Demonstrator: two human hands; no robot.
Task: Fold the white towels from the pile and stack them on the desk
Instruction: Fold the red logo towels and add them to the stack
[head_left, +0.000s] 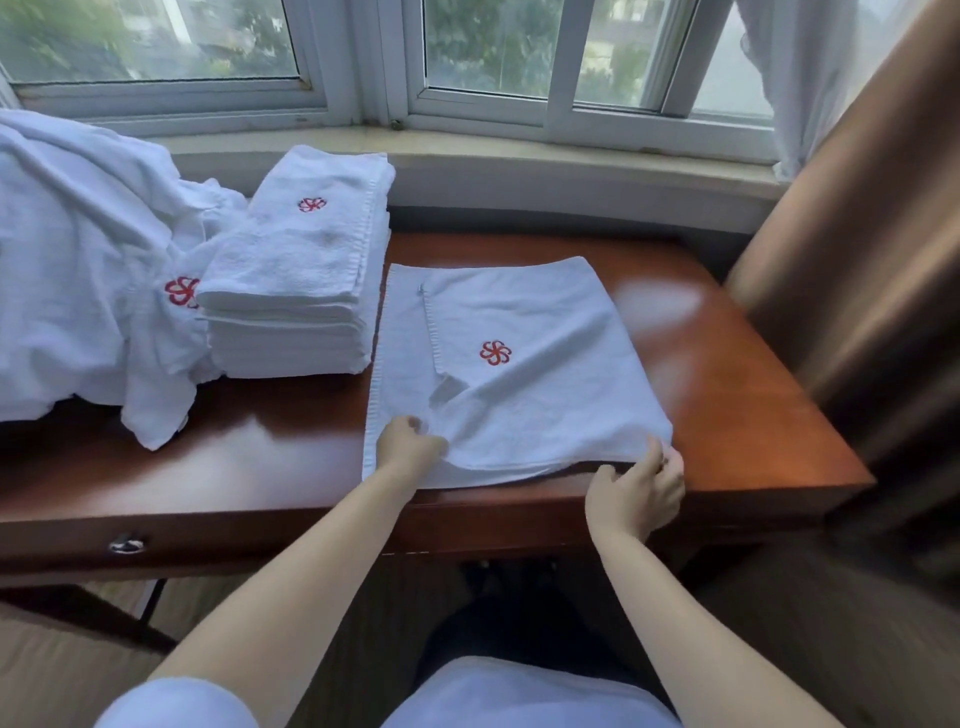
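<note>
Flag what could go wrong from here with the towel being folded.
1. The towel lies at the desk front edge, where both hands grip it; its near edge could slip off.
2. Its upper layer sits skewed, a strip showing on the left, so the next fold may come out uneven.
3. The stack is tall, and the pile leans against it; adding another towel might tip it.

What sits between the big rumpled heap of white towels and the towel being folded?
In the head view, a neat stack of folded white towels stands between the rumpled pile and the flat white towel both hands grip.
</note>
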